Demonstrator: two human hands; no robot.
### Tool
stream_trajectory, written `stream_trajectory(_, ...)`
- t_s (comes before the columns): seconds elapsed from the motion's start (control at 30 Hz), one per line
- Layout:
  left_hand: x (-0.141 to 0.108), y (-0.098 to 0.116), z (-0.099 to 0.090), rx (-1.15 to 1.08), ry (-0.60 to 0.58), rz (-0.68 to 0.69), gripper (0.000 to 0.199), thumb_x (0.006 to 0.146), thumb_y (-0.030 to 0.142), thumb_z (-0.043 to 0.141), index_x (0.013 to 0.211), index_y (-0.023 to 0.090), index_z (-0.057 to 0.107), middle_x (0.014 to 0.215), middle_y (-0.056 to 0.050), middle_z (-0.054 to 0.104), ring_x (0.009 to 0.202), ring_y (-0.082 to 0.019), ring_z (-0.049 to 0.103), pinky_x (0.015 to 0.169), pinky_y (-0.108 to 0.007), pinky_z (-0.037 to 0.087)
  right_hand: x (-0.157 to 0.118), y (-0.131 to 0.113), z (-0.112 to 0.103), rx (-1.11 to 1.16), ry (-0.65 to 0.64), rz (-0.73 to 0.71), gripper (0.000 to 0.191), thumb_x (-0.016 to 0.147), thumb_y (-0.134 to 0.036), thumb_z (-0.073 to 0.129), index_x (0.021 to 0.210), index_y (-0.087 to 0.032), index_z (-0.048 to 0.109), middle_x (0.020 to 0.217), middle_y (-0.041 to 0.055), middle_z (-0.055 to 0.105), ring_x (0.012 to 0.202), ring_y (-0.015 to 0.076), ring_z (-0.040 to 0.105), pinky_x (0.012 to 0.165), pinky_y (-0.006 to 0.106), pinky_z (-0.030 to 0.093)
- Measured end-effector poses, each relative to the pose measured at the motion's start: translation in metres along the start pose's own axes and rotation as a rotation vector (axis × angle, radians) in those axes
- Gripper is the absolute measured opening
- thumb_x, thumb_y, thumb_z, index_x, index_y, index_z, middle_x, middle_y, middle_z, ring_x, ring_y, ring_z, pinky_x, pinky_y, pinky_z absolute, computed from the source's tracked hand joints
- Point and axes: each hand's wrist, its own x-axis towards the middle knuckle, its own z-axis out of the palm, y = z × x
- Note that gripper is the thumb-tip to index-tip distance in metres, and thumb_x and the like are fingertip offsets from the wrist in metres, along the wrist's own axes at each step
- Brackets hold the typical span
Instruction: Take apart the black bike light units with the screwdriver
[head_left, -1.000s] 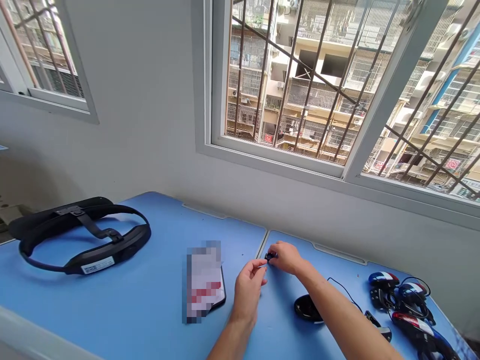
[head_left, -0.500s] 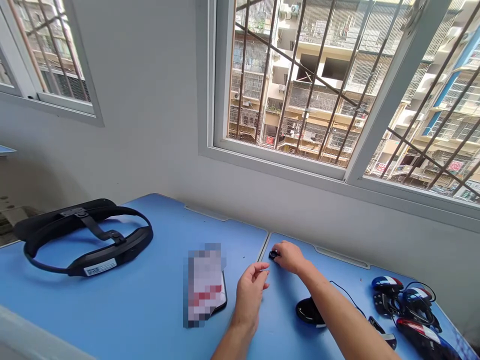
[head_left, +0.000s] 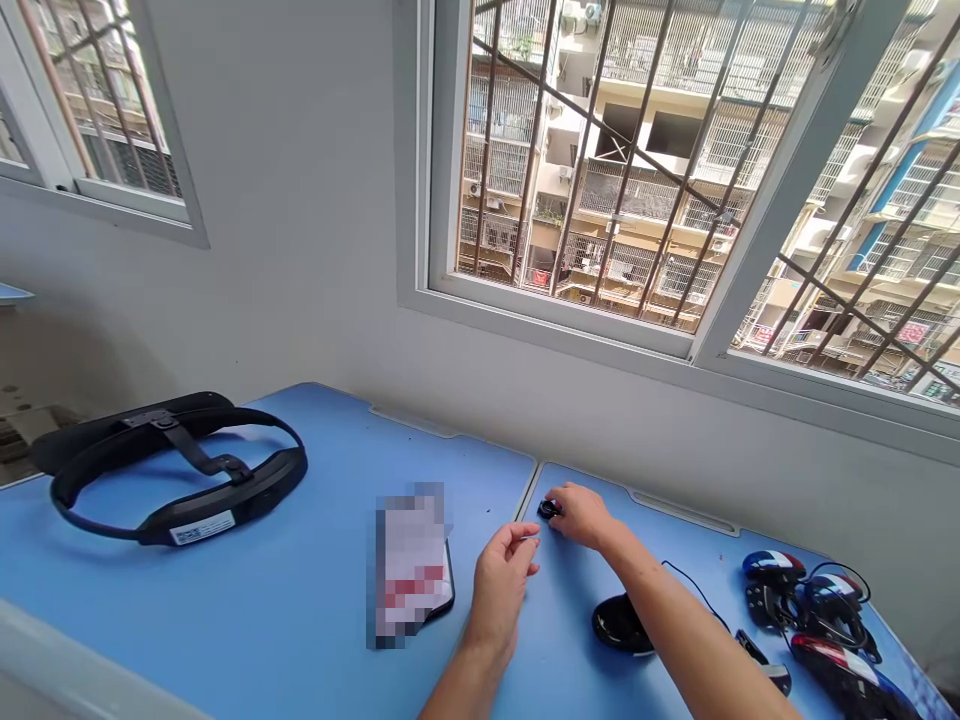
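Observation:
At the far side of the blue table, near the seam between its two tops, my right hand (head_left: 583,516) pinches a small black ring-shaped part (head_left: 548,509). The part's far side is hidden by my fingers. Left of it, my left hand (head_left: 504,578) hovers with loosely bent fingers apart, and nothing shows in it. Beneath my right forearm, a glossy black oval device (head_left: 621,624) with a cable is partly covered.
A black headband device (head_left: 270,490) lies at the left. A blurred phone-like item (head_left: 412,560) is left of my left hand. Several red, white and blue glossy devices (head_left: 772,568) with black clamps and cables lie at the right. Behind the table (head_left: 330,600) stand a wall and barred windows.
Both hands stay almost where they were. The black part in my right hand shows slightly more of its ring shape. The view has shifted very slightly.

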Motion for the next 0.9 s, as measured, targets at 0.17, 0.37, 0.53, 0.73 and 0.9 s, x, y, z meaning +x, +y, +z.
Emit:
stream_trajectory(0.17, 0.0, 0.0, 0.001, 0.012, 0.002, 0.001, 0.023, 0.056, 0.037, 0.067, 0.07, 0.019, 0.068, 0.079, -0.005, 0.069, 0.084, -0.026, 0.063, 0.065, -0.029, 0.046, 0.0, 0.001, 0.002, -0.005, 0.002, -0.009, 0.039, 0.08, -0.02, 0.06, 0.118, -0.026, 0.065, 0.109, 0.0062, 0.068, 0.094, 0.0208, 0.064, 0.07, 0.026, 0.039)
stream_trajectory(0.37, 0.003, -0.007, -0.002, 0.03, -0.001, 0.012, 0.025, 0.058, 0.035, 0.065, 0.076, 0.019, 0.071, 0.084, -0.006, 0.07, 0.086, -0.025, 0.063, 0.067, -0.03, 0.047, 0.003, 0.004, 0.004, 0.007, 0.007, -0.008, 0.042, 0.079, -0.019, 0.06, 0.121, -0.026, 0.064, 0.11, 0.0066, 0.068, 0.096, 0.0212, 0.064, 0.072, 0.027, 0.04)
stream_trajectory(0.53, 0.009, -0.015, -0.003, 0.052, -0.012, 0.021, 0.028, 0.06, 0.035, 0.064, 0.08, 0.017, 0.071, 0.082, -0.005, 0.069, 0.083, -0.024, 0.063, 0.067, -0.03, 0.048, 0.002, 0.007, 0.004, 0.056, 0.038, 0.004, 0.043, 0.077, -0.019, 0.065, 0.119, -0.027, 0.065, 0.11, 0.0055, 0.069, 0.097, 0.0217, 0.065, 0.075, 0.027, 0.043)
stream_trajectory(0.73, 0.017, -0.022, -0.004, 0.076, -0.052, 0.049, 0.03, 0.061, 0.037, 0.063, 0.083, 0.018, 0.069, 0.09, -0.006, 0.068, 0.09, -0.025, 0.063, 0.068, -0.03, 0.049, -0.006, 0.016, -0.013, 0.173, 0.183, 0.045, 0.036, 0.08, -0.019, 0.063, 0.116, -0.025, 0.067, 0.112, 0.0059, 0.068, 0.093, 0.02, 0.067, 0.079, 0.029, 0.047)
stream_trajectory(0.9, 0.017, -0.017, -0.005, 0.117, -0.092, 0.062, 0.028, 0.06, 0.037, 0.065, 0.081, 0.019, 0.069, 0.085, -0.005, 0.068, 0.086, -0.024, 0.063, 0.067, -0.03, 0.049, -0.027, 0.025, -0.038, 0.286, 0.365, 0.038, 0.028, 0.082, -0.017, 0.061, 0.107, -0.024, 0.07, 0.107, 0.005, 0.07, 0.088, 0.0181, 0.067, 0.079, 0.03, 0.051)
